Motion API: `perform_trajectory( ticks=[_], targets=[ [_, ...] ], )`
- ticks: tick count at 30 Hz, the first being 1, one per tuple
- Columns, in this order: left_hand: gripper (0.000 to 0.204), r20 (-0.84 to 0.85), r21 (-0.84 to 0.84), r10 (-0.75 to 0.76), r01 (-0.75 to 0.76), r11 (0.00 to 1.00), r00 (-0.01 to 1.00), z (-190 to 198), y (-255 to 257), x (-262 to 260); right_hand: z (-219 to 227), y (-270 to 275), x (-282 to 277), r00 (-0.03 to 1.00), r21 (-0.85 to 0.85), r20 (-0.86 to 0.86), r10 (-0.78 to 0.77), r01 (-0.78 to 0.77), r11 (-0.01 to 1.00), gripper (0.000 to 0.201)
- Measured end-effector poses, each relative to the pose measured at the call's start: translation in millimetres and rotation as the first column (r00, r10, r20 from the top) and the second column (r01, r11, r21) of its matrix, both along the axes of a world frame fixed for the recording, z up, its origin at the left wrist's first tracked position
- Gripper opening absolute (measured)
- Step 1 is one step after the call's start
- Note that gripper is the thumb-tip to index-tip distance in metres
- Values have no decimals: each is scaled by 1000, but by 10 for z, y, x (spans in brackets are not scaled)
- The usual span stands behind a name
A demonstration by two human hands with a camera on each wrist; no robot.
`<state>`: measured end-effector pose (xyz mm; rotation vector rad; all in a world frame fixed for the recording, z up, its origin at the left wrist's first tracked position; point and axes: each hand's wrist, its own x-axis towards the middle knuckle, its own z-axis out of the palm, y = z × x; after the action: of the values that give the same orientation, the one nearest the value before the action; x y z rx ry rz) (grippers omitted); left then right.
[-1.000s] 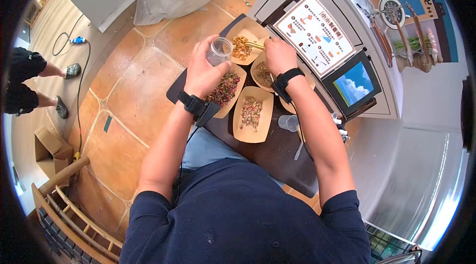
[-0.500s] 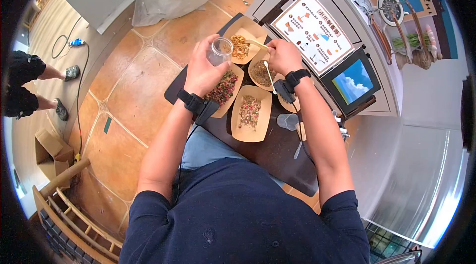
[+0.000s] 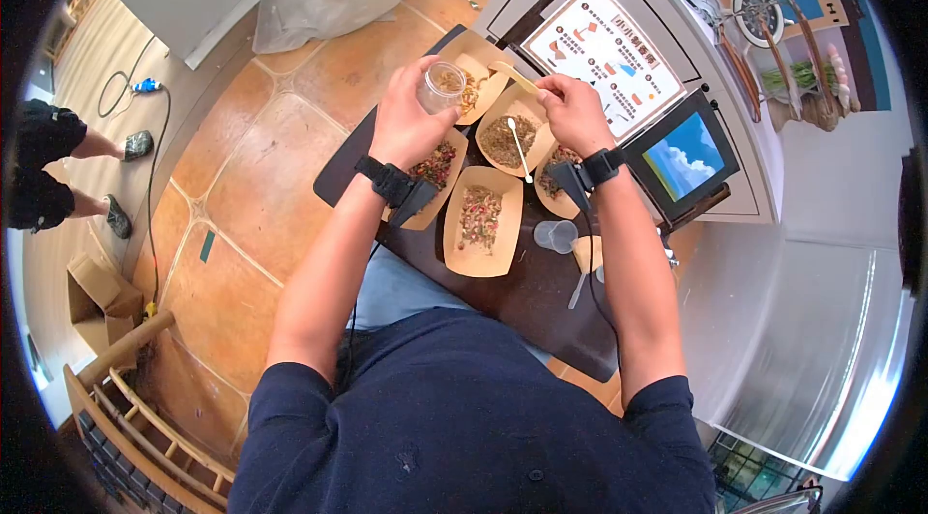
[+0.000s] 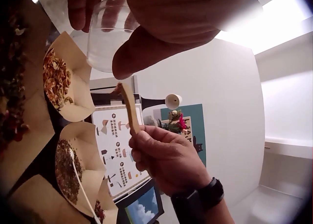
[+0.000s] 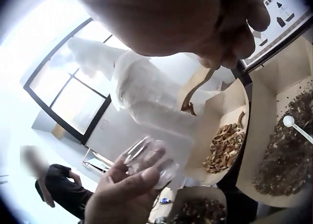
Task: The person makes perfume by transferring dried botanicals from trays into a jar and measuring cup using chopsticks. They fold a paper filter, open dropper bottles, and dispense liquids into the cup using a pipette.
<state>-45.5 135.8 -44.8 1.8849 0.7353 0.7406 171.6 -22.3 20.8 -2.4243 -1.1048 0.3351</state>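
Jar (image 3: 446, 79), clear: gripped in our left hand (image 3: 400, 130), above the surface (image 3: 541, 306). Scoop (image 4: 131, 109), pale: pinched in our right hand's (image 3: 577, 114) closed grip, dried bits at its tip. Change noted: we have lifted the scoop from the tray of orange pieces (image 4: 80, 94); by our judgement, its small load now stands apart from the heap, near the jar.
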Motion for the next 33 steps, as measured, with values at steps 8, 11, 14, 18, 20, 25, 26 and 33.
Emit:
perform_trajectory(
  ticks=[8,11,14,18,20,25,26,33],
  targets=[
    [73,63,47,-46,43,998,997,-42,-38,66,164,-17,-269,971,237,-125,205,-172,956,19],
    [73,73,58,-53,49,997,996,-37,-28,65,240,37,-379,973,185,-23,230,-222,957,20],
    [73,48,37,-53,51,998,997,-7,-15,30,232,38,-372,961,157,13,275,-274,949,19],
    [74,70,44,-52,49,998,996,-43,13,13,211,32,-362,968,155,5,252,-249,956,18],
    [74,54,40,-46,44,998,997,-36,35,-3,207,16,-328,969,209,87,233,-247,946,18],
    [74,116,-63,-12,20,998,993,-70,123,-93,279,-149,-131,997,176,26,69,-72,982,21],
    [73,149,-126,-3,22,992,989,-89,141,-99,250,-201,-92,998,160,11,64,-65,985,21],
    [73,141,-190,15,12,982,990,-41,216,-148,241,-415,-106,997,57,-75,31,-27,998,23]
  ],
)
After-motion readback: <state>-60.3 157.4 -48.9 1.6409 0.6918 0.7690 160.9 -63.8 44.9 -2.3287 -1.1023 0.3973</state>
